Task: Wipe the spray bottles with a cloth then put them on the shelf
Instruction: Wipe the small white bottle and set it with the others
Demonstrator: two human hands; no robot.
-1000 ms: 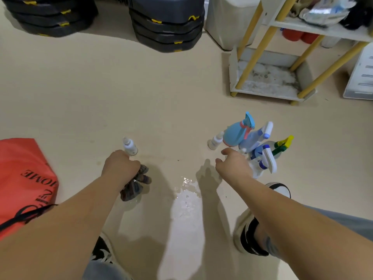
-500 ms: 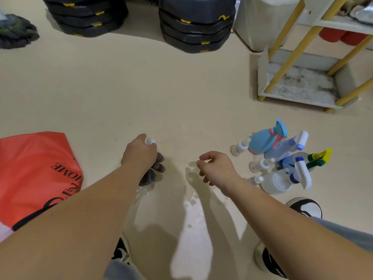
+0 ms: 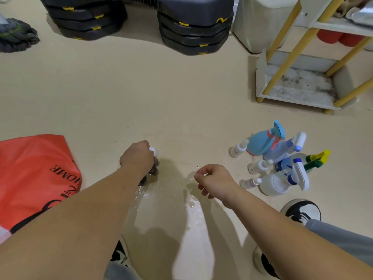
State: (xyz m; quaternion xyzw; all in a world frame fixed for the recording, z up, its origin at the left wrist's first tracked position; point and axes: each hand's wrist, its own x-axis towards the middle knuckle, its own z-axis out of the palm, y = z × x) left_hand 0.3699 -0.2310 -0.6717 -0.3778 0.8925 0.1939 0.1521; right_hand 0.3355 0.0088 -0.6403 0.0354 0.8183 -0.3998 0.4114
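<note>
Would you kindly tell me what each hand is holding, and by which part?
The left hand grips the dark cloth, bunched in its fingers, against the top of a small white bottle. The right hand holds nothing.

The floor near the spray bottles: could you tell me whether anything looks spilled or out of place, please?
Yes: liquid is spilled on the floor, droplets and a shiny patch between the left hand and right hand. The shelf's bottom tray also looks blotchy with dark stains.

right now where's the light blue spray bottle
Head view, right side: the light blue spray bottle stands on the floor, a small white bottle just left of it, the shelf beyond.
</note>
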